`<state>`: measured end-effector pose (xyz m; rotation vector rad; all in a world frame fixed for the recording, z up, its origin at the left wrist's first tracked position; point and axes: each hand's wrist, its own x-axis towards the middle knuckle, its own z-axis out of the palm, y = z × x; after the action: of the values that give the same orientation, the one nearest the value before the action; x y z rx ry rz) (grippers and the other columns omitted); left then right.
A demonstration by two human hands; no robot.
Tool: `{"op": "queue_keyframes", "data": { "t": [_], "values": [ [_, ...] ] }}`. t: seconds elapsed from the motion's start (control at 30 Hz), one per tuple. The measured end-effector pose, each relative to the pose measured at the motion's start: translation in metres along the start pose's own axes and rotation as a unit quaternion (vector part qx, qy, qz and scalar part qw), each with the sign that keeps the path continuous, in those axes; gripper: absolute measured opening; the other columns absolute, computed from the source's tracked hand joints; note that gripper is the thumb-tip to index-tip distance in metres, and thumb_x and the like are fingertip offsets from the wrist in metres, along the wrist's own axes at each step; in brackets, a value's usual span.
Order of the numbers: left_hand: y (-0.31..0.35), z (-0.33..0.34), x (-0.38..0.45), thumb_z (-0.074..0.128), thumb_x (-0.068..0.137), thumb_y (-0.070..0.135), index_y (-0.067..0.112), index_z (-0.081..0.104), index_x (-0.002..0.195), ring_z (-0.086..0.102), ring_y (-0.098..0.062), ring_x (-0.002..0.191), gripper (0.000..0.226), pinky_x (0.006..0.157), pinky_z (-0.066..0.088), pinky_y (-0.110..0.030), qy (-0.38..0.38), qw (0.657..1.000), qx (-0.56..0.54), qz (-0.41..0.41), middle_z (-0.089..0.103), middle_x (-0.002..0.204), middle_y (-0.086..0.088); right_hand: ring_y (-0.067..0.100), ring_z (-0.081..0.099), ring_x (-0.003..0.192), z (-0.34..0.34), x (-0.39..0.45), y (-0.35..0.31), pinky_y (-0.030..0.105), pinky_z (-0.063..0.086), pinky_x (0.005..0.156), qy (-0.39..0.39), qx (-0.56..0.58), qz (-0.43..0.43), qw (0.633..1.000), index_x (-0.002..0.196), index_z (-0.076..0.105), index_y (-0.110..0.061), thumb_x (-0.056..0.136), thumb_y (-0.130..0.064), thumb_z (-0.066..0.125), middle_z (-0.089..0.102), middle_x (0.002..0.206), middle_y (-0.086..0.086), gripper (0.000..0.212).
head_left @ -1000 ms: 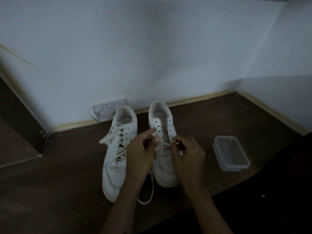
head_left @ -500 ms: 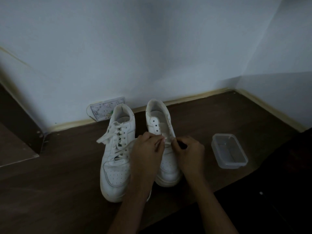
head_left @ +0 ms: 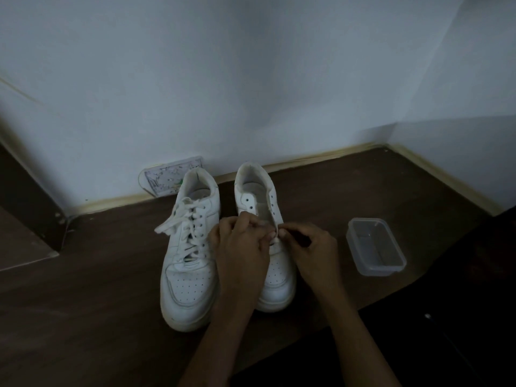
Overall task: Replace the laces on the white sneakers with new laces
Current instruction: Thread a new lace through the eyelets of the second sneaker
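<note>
- Two white leather low-top sneakers are set side by side at the frame's centre on the dark brown wooden surface (head_left: 83, 317), heels toward the pale wall, toes toward the viewer, so the eyelet rows are within easy reach.
- The left-hand white sneaker (head_left: 190, 263) is seen fully laced with a flat white lace (head_left: 178, 219).
- The right-hand white sneaker (head_left: 265, 219) shows bare upper eyelets; a lace is judged to be worked at its middle rows.
- The left hand (head_left: 240, 247) is curled over the tongue, fingertips pinched together on a short pale lace section (head_left: 275, 236).
- The right hand (head_left: 310, 250) meets it from the right, thumb and forefinger closed on the same piece, apparently for feeding or pulling.
- A clear rectangular plastic tub (head_left: 375, 247) is kept at centre right, near the hands.
</note>
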<state>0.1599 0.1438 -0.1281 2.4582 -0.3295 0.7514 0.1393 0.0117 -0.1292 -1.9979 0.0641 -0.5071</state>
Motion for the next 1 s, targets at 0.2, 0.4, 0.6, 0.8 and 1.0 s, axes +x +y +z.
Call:
{"op": "queue_keyframes", "data": {
  "t": [0.2, 0.4, 0.6, 0.8, 1.0],
  "values": [
    [-0.013, -0.006, 0.009, 0.068, 0.085, 0.033, 0.031, 0.076, 0.087, 0.058, -0.015, 0.088, 0.009, 0.092, 0.033, -0.041, -0.039, 0.998, -0.008, 0.057, 0.063, 0.092, 0.014, -0.005, 0.057, 0.087, 0.003, 0.000, -0.006, 0.005, 0.043, 0.071, -0.034, -0.045, -0.021, 0.998, 0.091, 0.065, -0.019, 0.091, -0.013, 0.062, 0.058, 0.091, -0.014, 0.007],
    [-0.040, -0.028, 0.019, 0.062, 0.087, 0.023, 0.026, 0.076, 0.095, 0.063, -0.010, 0.086, 0.016, 0.098, 0.040, -0.051, -0.058, 0.996, -0.055, 0.041, 0.071, 0.091, 0.011, 0.005, 0.054, 0.087, -0.024, 0.010, 0.002, 0.014, 0.039, 0.066, 0.072, -0.074, 0.095, 0.990, 0.092, 0.053, -0.024, 0.096, -0.020, 0.052, 0.053, 0.097, -0.005, 0.006],
    [-0.051, -0.027, 0.016, 0.063, 0.086, 0.030, 0.029, 0.076, 0.090, 0.064, -0.005, 0.091, 0.014, 0.110, 0.024, -0.044, -0.075, 0.995, -0.039, 0.060, 0.073, 0.089, 0.015, -0.005, 0.051, 0.092, -0.032, 0.009, 0.003, 0.008, 0.040, 0.069, 0.070, -0.122, 0.039, 0.989, 0.112, 0.059, -0.025, 0.092, -0.019, 0.061, 0.049, 0.112, -0.015, 0.022],
    [-0.045, -0.025, 0.013, 0.051, 0.086, 0.031, 0.030, 0.071, 0.081, 0.063, -0.005, 0.086, 0.021, 0.113, 0.019, -0.042, -0.050, 0.996, -0.037, 0.059, 0.070, 0.081, 0.016, -0.006, 0.056, 0.087, -0.012, 0.005, -0.002, 0.004, 0.041, 0.072, -0.045, -0.104, -0.053, 0.992, 0.089, 0.068, -0.021, 0.087, -0.011, 0.067, 0.058, 0.088, -0.015, 0.011],
    [-0.050, -0.022, 0.013, 0.045, 0.088, 0.031, 0.029, 0.069, 0.086, 0.063, -0.009, 0.084, 0.024, 0.113, 0.020, -0.043, -0.051, 0.996, 0.008, 0.073, 0.068, 0.080, 0.016, 0.007, 0.054, 0.089, -0.033, 0.008, 0.013, 0.013, 0.034, 0.075, 0.188, -0.159, 0.109, 0.963, 0.098, 0.064, -0.018, 0.087, -0.001, 0.061, 0.060, 0.100, -0.003, 0.020]
  ]
}}
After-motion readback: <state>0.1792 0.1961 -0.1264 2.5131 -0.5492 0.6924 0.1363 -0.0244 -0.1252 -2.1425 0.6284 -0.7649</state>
